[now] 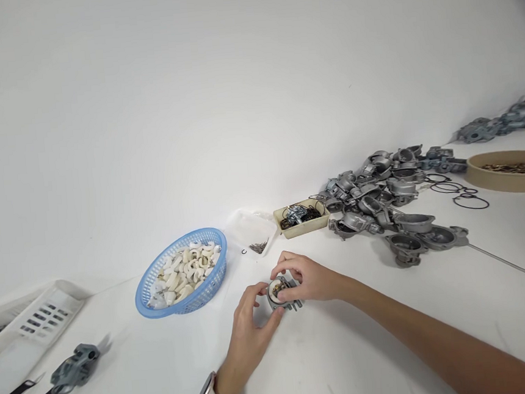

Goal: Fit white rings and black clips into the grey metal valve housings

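Note:
A grey metal carburetor body (294,304) rests on the white table with its open side up. Seated in its round opening is a white ring-shaped float (274,289), with brass-coloured parts at its middle. My left hand (251,320), a watch on its wrist, holds the body from the near left between thumb and fingers. From the right, my right hand (309,279) closes over the top, its thumb at the centre and its fingers at the float's far edge. Those fingers partly hide the float.
Left of my hands stands a blue basket (145,299) of white floats. Behind them are small pins (259,246) and a cream tray (304,229) of black rings. Metal bowls (372,193) pile up at right, near a tan tub (509,181). Another carburetor body (75,370) lies far left.

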`<action>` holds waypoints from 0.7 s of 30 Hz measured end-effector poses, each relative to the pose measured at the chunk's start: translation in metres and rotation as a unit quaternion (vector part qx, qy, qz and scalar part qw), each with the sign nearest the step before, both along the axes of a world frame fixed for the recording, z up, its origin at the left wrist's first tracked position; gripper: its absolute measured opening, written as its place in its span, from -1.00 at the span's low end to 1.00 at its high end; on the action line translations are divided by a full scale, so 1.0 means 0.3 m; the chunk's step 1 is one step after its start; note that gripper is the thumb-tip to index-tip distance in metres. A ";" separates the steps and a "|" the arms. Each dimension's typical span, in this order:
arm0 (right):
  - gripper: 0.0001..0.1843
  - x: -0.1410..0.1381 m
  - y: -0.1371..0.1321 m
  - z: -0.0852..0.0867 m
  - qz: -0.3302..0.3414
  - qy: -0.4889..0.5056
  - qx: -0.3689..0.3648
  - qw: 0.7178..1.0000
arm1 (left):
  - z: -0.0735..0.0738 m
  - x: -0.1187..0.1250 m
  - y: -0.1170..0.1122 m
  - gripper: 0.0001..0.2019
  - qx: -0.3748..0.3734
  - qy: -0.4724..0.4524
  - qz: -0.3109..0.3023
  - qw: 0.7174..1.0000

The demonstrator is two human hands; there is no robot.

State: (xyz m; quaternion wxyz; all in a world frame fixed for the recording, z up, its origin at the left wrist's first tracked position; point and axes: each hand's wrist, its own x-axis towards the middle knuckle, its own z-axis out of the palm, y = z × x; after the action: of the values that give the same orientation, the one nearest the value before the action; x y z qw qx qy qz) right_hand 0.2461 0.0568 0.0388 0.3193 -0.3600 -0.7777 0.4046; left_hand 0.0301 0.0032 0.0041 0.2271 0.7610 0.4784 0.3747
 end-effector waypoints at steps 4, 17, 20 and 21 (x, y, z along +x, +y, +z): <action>-0.57 0.014 0.008 -0.005 0.014 -0.030 0.000 0.999 | -0.014 0.001 0.005 -0.62 0.015 -0.016 0.011 1.000; -0.60 0.009 0.008 -0.007 0.012 0.000 -0.012 1.000 | -0.020 0.003 0.007 -0.63 0.023 -0.024 0.006 0.999; -0.60 0.008 0.005 -0.002 0.007 0.004 -0.014 1.000 | -0.019 0.003 0.007 -0.62 0.030 -0.026 0.006 0.999; -0.60 0.007 0.004 0.000 0.005 0.005 -0.016 1.000 | -0.018 0.003 0.007 -0.62 0.030 -0.026 0.006 0.999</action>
State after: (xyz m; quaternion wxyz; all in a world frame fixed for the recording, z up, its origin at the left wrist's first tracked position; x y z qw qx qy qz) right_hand 0.2483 0.0579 0.0387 0.3154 -0.3589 -0.7716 0.4199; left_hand 0.0312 0.0052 -0.0013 0.2144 0.7548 0.4655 0.4094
